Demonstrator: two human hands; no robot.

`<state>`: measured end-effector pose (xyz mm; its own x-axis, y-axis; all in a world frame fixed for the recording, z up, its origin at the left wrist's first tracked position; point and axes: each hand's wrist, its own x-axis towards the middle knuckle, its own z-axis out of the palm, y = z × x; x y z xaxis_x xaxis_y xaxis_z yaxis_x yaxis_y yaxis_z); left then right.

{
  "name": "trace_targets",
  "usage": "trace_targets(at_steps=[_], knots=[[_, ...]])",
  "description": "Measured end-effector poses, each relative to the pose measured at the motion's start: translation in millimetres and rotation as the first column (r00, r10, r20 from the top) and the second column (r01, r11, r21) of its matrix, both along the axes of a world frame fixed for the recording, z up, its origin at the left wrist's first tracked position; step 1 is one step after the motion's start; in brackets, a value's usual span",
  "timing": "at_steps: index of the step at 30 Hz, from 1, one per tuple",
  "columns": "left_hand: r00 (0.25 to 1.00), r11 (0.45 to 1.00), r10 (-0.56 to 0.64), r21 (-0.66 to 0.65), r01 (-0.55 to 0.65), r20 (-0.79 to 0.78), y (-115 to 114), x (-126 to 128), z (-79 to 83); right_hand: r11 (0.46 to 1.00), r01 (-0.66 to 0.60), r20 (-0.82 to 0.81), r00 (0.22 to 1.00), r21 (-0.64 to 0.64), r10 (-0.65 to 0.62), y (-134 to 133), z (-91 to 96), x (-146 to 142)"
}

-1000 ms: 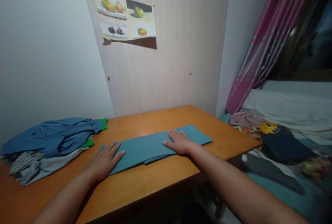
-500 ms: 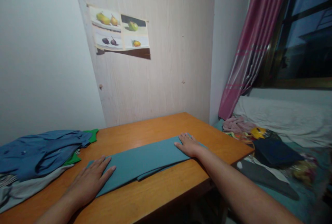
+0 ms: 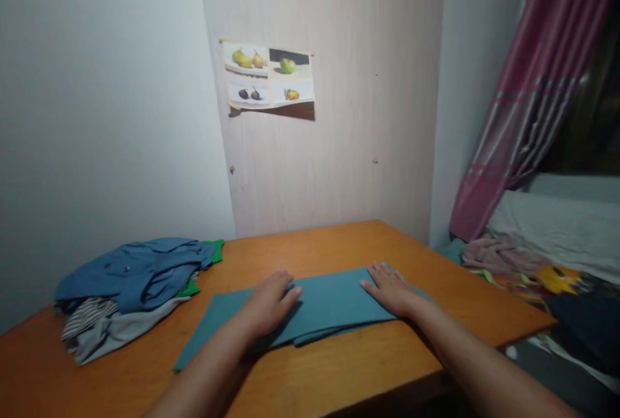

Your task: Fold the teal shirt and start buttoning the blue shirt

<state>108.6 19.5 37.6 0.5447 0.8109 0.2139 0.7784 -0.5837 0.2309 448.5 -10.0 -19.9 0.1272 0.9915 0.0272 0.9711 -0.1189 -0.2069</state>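
Note:
A teal piece of folded cloth (image 3: 334, 302) lies as a long strip across the wooden table (image 3: 329, 366), its layers showing along the near edge. My left hand (image 3: 271, 305) is over the left-middle part of the strip, palm down with thumb apart from the fingers. Whether it presses on the fabric or hovers just above, I cannot tell. On the right end of the strip, my right hand (image 3: 391, 290) rests flat with fingers spread. Neither hand grips anything. My left forearm hides part of the cloth's near edge.
A pile of clothes (image 3: 140, 276), blue, green, grey and striped, sits on the table's left side. Beyond the right edge are a bed with a dark blue cloth (image 3: 588, 324) and other fabrics, and a pink curtain (image 3: 504, 121). Fruit pictures (image 3: 271, 79) hang on the wall.
My left hand has moved from the strip's left end toward its middle, uncovering that end. The right hand stays on the right end. The view has turned left.

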Motion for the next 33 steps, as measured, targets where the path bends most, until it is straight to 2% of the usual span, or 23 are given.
trace_targets(at_steps=[3, 5, 11, 21, 24, 27, 29, 31, 33], knots=[[0.992, 0.990, -0.124, -0.061, 0.126, 0.039, -10, 43, -0.5, 1.000, 0.004, 0.020, 1.000, 0.027, -0.005, 3, -7.0, 4], [0.988, 0.981, -0.151, -0.120, 0.152, 0.021, -14, 56, -6.1, 0.999, 0.006, 0.032, 0.999, 0.045, -0.007, 5, -13.8, 8], [0.986, 0.955, -0.162, -0.258, 0.149, -0.030, -14, 52, -27.9, 0.997, 0.005, 0.041, 0.999, 0.073, -0.008, 9, -26.3, 16], [0.988, 0.958, -0.142, -0.260, 0.120, -0.066, -9, 57, -29.2, 0.999, 0.033, 0.052, 0.998, -0.039, -0.031, 0, 4.6, 2], [0.988, 0.960, -0.135, -0.259, 0.111, -0.078, -9, 58, -28.6, 0.999, 0.029, 0.075, 0.997, -0.025, -0.027, 1, 16.9, -12], [0.988, 0.961, -0.132, -0.254, 0.106, -0.087, -9, 58, -29.6, 0.996, -0.086, 0.021, 0.996, 0.035, 0.086, 4, 27.5, -42], [0.987, 0.964, -0.134, -0.242, 0.109, -0.091, -9, 58, -31.2, 0.972, -0.225, -0.053, 0.972, 0.072, 0.229, 5, 30.0, -65], [0.986, 0.970, -0.134, -0.218, 0.111, -0.096, -8, 58, -32.8, 0.940, -0.337, -0.097, 0.935, 0.051, 0.340, 5, 28.5, -83], [0.987, 0.975, -0.124, -0.196, 0.103, -0.102, -9, 59, -33.9, 0.919, -0.394, -0.115, 0.913, -0.002, 0.391, 4, 25.1, -93]])
